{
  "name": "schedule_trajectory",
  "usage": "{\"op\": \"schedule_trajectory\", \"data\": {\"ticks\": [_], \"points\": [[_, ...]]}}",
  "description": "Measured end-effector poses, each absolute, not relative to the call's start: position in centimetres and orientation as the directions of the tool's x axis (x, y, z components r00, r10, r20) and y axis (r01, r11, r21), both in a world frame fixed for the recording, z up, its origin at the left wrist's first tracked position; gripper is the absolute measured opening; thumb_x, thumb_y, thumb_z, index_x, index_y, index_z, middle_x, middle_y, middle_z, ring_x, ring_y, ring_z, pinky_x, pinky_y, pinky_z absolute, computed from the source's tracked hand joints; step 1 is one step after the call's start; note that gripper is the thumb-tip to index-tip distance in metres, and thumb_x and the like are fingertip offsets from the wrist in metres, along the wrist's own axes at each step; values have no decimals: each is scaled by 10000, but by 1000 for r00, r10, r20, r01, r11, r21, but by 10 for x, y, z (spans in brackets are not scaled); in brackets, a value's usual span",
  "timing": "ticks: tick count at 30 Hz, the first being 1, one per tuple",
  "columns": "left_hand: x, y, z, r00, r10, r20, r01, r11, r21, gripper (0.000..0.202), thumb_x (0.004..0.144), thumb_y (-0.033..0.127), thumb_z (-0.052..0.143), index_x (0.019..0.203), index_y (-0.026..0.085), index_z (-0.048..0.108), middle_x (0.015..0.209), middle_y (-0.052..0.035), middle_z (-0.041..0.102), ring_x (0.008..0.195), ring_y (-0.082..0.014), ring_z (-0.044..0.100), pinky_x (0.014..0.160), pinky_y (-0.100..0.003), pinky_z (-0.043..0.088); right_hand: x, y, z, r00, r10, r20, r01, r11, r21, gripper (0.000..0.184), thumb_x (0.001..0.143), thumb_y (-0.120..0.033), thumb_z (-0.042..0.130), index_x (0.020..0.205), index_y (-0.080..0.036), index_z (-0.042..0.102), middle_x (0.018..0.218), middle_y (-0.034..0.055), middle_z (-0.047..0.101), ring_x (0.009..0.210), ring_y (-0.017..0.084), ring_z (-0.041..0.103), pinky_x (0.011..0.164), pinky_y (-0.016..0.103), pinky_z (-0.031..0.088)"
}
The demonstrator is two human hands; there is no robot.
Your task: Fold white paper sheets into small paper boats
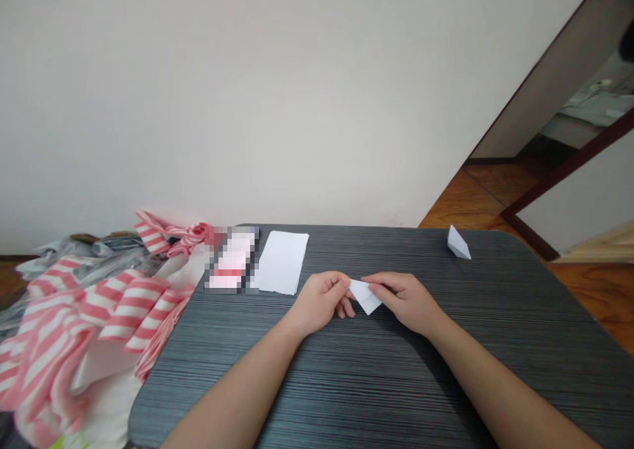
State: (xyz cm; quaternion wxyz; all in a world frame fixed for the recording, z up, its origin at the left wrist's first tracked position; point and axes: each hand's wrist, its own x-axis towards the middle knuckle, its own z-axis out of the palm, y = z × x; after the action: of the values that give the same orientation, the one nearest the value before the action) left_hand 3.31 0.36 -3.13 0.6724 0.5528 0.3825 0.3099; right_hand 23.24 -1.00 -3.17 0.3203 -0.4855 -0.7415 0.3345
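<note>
A small folded piece of white paper (365, 296) is pinched between both my hands over the middle of the dark striped table (347, 383). My left hand (324, 300) grips its left edge with curled fingers. My right hand (403, 298) closes on its right side, thumb and fingers pressed on the paper. The paper shows a triangular point facing down toward me.
A stack of white paper sheets (282, 261) lies at the table's back, next to a blurred pink and white object (232, 263). A finished folded paper shape (458, 243) sits at the back right. Red and white striped bags (94, 323) pile up left of the table.
</note>
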Motion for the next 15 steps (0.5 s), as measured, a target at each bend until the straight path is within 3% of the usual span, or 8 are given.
{"op": "schedule_trajectory", "data": {"ticks": [15], "points": [[31,3,-33,526,837,-153,91,123,988,283,865,370,488,820,111,594,572,-42,619,489,-105,556,494,-214,448,231,-11,-28,-370,911,181,496,358,-791,194,880,-251,521,932,-203,701,832,18,708,737,141,633,671,230,454]]}}
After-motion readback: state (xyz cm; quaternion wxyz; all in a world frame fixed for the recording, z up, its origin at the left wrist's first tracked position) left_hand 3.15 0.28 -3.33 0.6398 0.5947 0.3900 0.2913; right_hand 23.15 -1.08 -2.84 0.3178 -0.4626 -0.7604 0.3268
